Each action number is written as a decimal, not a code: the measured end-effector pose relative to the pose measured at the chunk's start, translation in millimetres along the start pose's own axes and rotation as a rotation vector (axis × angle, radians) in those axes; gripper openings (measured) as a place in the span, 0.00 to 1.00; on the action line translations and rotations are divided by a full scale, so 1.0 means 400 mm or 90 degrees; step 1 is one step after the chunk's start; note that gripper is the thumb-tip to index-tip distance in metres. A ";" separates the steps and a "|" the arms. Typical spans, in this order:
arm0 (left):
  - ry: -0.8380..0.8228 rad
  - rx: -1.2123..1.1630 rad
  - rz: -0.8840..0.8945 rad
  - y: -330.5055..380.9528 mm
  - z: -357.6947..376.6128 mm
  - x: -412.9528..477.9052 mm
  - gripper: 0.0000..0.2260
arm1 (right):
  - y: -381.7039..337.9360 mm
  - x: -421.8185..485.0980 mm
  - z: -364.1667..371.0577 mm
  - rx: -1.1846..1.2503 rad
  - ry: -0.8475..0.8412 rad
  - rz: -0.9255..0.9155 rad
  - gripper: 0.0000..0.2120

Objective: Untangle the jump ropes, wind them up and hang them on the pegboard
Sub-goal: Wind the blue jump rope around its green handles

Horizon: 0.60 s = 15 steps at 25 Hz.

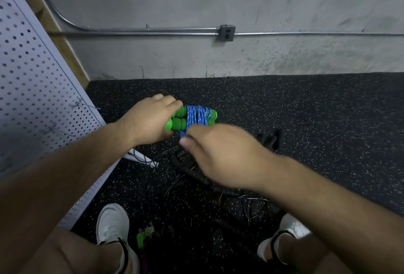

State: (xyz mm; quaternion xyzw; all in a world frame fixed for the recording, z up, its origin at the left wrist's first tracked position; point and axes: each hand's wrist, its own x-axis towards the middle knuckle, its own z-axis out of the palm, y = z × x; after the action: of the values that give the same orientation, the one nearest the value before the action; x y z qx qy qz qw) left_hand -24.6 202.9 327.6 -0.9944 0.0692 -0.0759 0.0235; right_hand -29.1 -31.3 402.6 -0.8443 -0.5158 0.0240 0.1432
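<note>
Blue rope (197, 116) on handles (178, 123) (green)

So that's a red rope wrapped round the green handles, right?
Not quite: the rope is blue, not red. The head view shows it wrapped round the green handles. The left hand grips the handles, and the right hand seems to pinch the rope's loose end.

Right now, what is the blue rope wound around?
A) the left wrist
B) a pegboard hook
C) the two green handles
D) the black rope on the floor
C: the blue rope is coiled around the paired green handles, which the left hand grips at one end.
</note>
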 end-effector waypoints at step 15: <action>0.087 -0.270 0.071 0.164 -0.115 -0.046 0.30 | 0.312 0.086 -0.002 0.250 0.040 0.072 0.07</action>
State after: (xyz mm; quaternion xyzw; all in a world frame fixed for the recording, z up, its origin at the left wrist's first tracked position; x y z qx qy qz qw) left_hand -58.6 138.8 366.7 -0.9643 0.1397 -0.1257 -0.1867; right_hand 94.8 -54.7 373.7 -0.8281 -0.4480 0.1058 0.3199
